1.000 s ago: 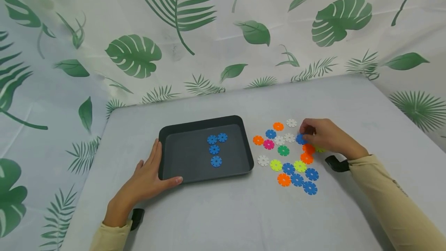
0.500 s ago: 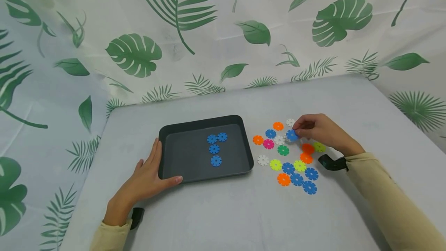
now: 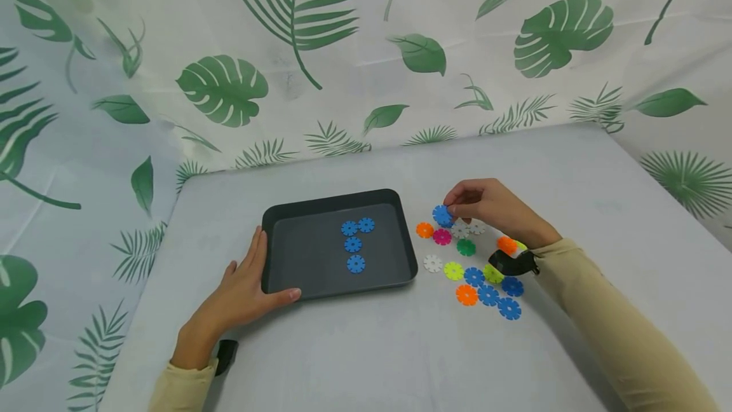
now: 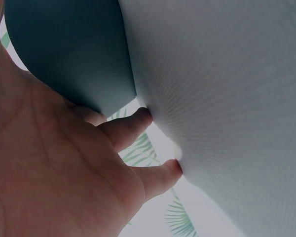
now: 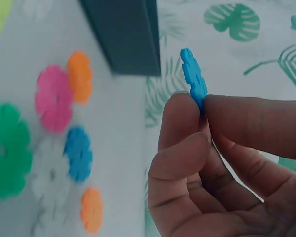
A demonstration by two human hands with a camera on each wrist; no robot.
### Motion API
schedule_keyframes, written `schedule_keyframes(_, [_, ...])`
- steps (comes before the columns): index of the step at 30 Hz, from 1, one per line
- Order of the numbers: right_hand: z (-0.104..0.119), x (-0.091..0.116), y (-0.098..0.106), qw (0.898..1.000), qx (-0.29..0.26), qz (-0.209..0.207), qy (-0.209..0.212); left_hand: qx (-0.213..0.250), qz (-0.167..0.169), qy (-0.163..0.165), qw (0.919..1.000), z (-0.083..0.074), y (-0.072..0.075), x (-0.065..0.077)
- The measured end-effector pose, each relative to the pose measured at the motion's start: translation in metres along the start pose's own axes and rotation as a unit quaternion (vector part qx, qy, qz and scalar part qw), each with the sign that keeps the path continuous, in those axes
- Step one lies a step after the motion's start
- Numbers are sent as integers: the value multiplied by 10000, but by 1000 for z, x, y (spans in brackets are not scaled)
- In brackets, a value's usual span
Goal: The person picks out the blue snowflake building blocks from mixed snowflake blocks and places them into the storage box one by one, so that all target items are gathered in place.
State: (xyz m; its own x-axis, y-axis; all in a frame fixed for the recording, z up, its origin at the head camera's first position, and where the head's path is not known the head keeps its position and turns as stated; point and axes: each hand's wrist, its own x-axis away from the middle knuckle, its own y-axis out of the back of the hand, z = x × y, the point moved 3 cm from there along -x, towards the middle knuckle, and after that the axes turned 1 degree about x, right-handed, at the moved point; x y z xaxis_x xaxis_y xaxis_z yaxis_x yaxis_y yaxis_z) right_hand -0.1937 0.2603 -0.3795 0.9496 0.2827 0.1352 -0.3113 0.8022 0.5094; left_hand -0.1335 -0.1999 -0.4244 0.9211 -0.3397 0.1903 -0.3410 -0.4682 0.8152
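Between thumb and fingertips, my right hand pinches a blue notched plastic disc. The right wrist view shows that disc edge-on, raised above the table. My left hand rests against the dark grey tray at its near left corner. Its fingers lie fairly straight along the left side, and the thumb lies at the front rim. Inside the tray several blue discs lie flat, in a rough column with one beside the top. The left wrist view shows fingertips touching the tabletop beside the tray wall.
Right of the tray, loose discs are scattered: pink, green, orange, yellow, white and blue. My right forearm covers part of them. A leaf-patterned cloth hangs behind the white table.
My right hand has lifted the blue disc from the right of the scattered pieces and carried it left toward the tray. The left hand and the tray have stayed in place.
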Motion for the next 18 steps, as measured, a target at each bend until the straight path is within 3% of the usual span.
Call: schedule_keyframes(18, [38,-35,-41,9965,-652,190,495,24,-16,-44,10000,-2,0,2])
